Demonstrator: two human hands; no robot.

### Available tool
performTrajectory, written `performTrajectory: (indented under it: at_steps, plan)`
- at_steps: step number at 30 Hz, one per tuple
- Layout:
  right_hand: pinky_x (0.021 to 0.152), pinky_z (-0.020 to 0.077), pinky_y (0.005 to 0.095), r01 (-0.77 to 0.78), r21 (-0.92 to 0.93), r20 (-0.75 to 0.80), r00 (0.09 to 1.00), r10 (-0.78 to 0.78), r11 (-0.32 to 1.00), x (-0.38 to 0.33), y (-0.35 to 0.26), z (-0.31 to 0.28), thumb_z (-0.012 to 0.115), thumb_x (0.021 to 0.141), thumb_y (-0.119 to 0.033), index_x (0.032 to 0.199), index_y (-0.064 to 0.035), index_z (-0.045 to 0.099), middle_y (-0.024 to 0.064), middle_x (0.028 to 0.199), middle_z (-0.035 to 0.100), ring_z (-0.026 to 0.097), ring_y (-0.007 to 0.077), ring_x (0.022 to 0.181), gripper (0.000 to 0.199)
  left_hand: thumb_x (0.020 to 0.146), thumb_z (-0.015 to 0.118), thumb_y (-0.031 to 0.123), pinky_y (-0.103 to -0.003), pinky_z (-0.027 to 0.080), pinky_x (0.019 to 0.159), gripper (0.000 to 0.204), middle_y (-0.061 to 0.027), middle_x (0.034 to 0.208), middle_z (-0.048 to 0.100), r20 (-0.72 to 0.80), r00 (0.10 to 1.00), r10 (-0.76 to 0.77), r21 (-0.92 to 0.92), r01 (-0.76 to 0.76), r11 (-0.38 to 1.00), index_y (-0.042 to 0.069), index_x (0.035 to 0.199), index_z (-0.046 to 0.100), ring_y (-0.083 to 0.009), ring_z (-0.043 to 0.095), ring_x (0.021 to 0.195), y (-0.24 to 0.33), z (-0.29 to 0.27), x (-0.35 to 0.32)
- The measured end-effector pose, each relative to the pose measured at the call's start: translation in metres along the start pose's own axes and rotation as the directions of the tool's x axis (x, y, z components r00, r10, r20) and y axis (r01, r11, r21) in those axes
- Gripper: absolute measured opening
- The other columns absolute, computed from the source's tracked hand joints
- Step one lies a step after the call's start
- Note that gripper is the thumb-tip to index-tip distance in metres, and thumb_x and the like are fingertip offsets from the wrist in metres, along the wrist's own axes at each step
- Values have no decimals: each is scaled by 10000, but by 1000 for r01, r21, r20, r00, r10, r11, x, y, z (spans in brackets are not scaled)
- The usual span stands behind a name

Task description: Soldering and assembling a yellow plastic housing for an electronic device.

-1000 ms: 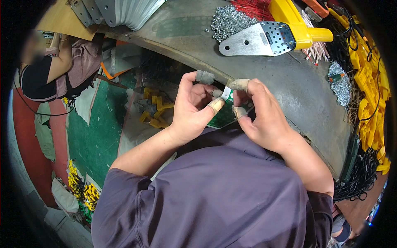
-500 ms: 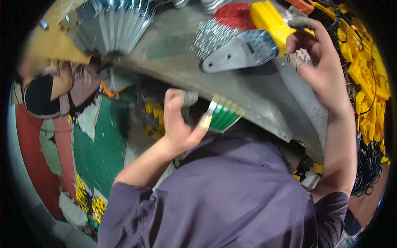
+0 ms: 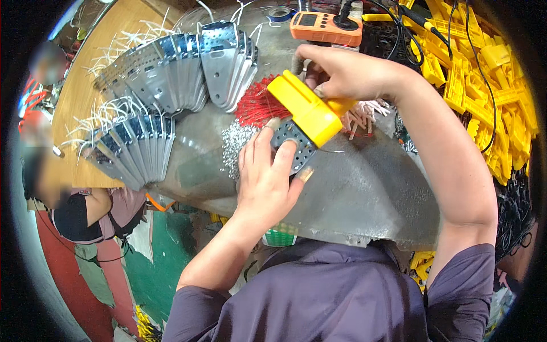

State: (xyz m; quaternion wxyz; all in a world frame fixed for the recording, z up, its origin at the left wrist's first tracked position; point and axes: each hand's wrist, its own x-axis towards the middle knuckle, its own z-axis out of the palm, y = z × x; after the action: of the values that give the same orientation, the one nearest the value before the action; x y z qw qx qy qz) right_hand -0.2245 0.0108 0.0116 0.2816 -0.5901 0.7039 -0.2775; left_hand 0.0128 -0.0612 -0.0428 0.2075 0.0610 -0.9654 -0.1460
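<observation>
Yellow block [image 3: 307, 111] on perforated plate [image 3: 293, 151] | left hand [image 3: 268, 182] spread flat on plate | right hand [image 3: 347, 71] pinching block

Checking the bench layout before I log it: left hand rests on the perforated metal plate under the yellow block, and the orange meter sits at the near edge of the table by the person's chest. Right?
Not quite. In the head view the left hand does rest on the perforated metal plate under the yellow block, but the orange meter sits at the far edge of the table, beyond the right hand.
</observation>
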Motion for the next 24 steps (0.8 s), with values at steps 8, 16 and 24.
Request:
performTrajectory:
  at_steps: [8, 16, 24]
  plan:
    - [882, 451, 448, -110, -247, -289, 957, 35, 963, -49, -37, 31, 498, 800, 30, 1166, 19, 446, 261, 1081, 579, 547, 415, 1077, 370, 645, 766, 114, -529, 338, 959, 559, -259, 1310, 392, 52, 998, -33, 0, 33, 999, 62, 1115, 468, -454, 414, 1157, -2, -5, 4]
    - [1076, 287, 461, -365, -801, -538, 786, -304, 474, -31, 2, -42, 520, 822, -63, 1084, -90, 623, 75, 1342, 507, 408, 281, 1287, 283, 658, 762, 119, -518, 335, 960, 545, -239, 1309, 398, 8, 999, -35, -8, 35, 999, 58, 1116, 474, -437, 408, 1163, 2, -4, -3]
    - [942, 441, 375, -168, -880, -378, 815, -440, 444, -20, 47, -117, 441, 889, -101, 1241, -52, 520, 155, 1197, 547, 546, 336, 1105, 363, 664, 785, 167, -475, 380, 950, 557, -213, 1248, 398, -189, 982, -11, -92, -7, 996, 88, 1139, 505, -422, 428, 1133, -6, -4, -12]
